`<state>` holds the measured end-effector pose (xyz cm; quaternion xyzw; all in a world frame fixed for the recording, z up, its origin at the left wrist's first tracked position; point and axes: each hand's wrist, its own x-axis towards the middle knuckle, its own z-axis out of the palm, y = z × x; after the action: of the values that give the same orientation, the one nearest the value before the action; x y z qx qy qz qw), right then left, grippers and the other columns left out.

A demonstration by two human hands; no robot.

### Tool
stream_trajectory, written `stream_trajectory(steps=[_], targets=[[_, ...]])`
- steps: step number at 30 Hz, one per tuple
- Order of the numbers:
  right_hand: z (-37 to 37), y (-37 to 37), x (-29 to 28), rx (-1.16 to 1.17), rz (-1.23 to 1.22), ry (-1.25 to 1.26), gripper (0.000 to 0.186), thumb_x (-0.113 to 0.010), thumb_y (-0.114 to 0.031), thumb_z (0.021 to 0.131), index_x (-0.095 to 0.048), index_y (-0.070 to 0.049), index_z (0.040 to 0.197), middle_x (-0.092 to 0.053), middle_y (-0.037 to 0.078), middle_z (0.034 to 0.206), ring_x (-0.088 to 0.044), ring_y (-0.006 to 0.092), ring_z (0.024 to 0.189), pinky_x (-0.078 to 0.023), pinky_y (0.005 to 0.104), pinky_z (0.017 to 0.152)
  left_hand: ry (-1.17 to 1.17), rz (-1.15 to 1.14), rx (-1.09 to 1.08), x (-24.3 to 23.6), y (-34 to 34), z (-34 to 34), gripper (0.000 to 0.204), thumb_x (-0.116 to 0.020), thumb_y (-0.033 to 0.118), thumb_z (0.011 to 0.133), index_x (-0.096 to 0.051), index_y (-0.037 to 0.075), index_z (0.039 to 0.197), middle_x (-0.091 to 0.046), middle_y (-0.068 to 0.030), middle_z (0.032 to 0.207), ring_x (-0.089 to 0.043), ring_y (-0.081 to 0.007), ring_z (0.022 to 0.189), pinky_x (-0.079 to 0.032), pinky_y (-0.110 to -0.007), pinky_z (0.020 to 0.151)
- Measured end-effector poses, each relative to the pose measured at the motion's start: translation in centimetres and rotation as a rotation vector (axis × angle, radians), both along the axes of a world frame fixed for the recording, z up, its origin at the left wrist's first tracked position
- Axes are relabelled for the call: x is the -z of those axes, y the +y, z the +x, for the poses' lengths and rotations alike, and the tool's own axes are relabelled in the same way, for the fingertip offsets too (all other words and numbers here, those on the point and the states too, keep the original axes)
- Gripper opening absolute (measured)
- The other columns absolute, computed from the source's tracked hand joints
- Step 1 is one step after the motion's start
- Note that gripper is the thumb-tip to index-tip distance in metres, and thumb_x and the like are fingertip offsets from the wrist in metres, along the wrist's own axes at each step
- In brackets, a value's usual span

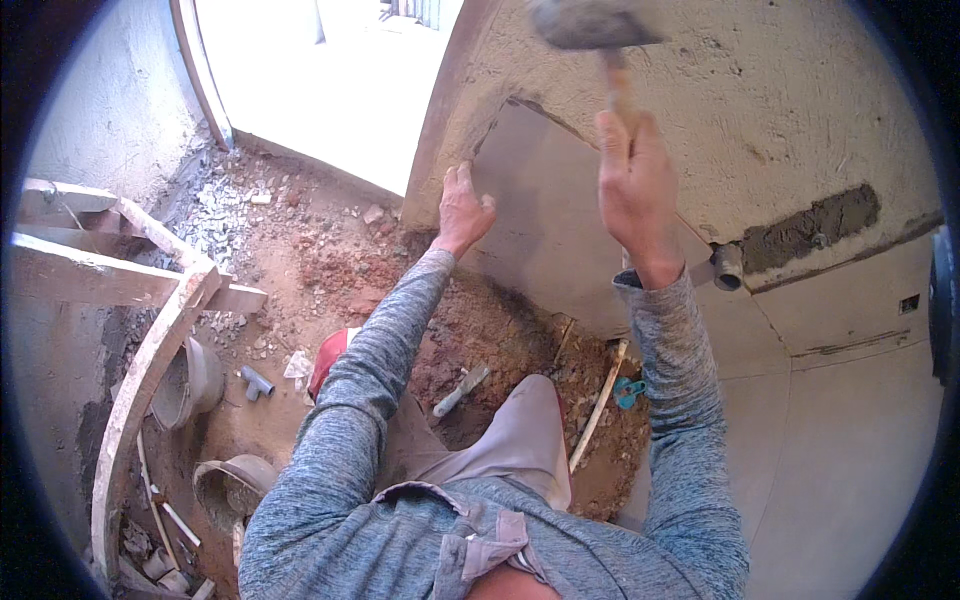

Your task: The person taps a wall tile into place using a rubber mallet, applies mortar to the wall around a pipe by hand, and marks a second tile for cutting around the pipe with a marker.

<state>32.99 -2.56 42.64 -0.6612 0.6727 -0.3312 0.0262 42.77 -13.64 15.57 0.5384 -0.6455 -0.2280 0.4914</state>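
My right hand (pixel 637 200) is closed on the wooden handle of a trowel-like tool (pixel 590 25), raised at the top of the view, its grey head blurred by motion. My left hand (pixel 463 210) is at the left edge of a large pale tile (pixel 540 210) set against the rough wall, fingers slightly bent and apart, touching it. Right of that tile, a grey pipe end (pixel 728 265) sticks out below a strip of dark mortar (pixel 810 225). More pale tiles (pixel 820 440) cover the wall on the right.
A bright doorway (pixel 310 80) opens at upper left. Wooden framing (pixel 140 390) and grey buckets (pixel 225 480) stand along the left. On the rubble-strewn dirt floor (pixel 300 260) lie a pipe fitting (pixel 255 383), a long pale tool (pixel 460 390), a stick (pixel 598 410) and a teal object (pixel 628 392).
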Motion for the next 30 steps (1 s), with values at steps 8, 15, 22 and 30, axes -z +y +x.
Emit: stream_trajectory(steps=[8,15,22,30], targets=[[-1.8,-0.9,3.5,-0.078,-0.029,0.190,0.038,-0.049,-0.036,0.096,-0.055,0.000,0.108,-0.061,0.030,0.082,-0.060,0.0481,0.082,-0.047,0.0540,0.070,-0.045,-0.038,-0.020,1.7,-0.5,-0.8,0.072,-0.062,0.015,0.075,-0.034,-0.010,0.137,-0.038,-0.0354,0.136,-0.037,-0.0463,0.130,-0.032,-0.046,0.111],[-1.1,-1.1,3.1,-0.044,-0.176,0.224,0.040,-0.052,-0.040,0.095,-0.060,-0.001,0.102,-0.063,0.025,0.082,-0.063,0.0425,0.079,-0.047,0.0491,0.068,-0.001,-0.031,-0.014,0.7,-0.5,-0.7,0.073,-0.062,0.015,0.075,-0.033,-0.010,0.137,-0.038,-0.0358,0.136,-0.036,-0.0472,0.131,-0.032,-0.046,0.110],[-3.6,2.6,6.7,0.024,0.228,0.161,0.037,-0.054,-0.036,0.094,-0.061,0.000,0.099,-0.063,0.021,0.074,-0.063,0.0377,0.068,-0.047,0.0468,0.063,-0.023,0.118,0.052,-0.8,0.3,-1.2,0.072,-0.063,0.015,0.075,-0.034,-0.013,0.135,-0.038,-0.0339,0.138,-0.036,-0.0459,0.132,-0.032,-0.044,0.111],[-10.0,12.4,19.7,0.170,0.340,-0.301,0.039,-0.054,-0.039,0.092,-0.062,0.000,0.094,-0.062,0.028,0.083,-0.060,0.0468,0.081,-0.046,0.0498,0.067,-0.084,-0.057,-0.028,0.3,-0.5,-1.0,0.071,-0.067,0.018,0.076,-0.037,-0.014,0.132,-0.041,-0.0343,0.135,-0.037,-0.0465,0.130,-0.033,-0.044,0.109]])
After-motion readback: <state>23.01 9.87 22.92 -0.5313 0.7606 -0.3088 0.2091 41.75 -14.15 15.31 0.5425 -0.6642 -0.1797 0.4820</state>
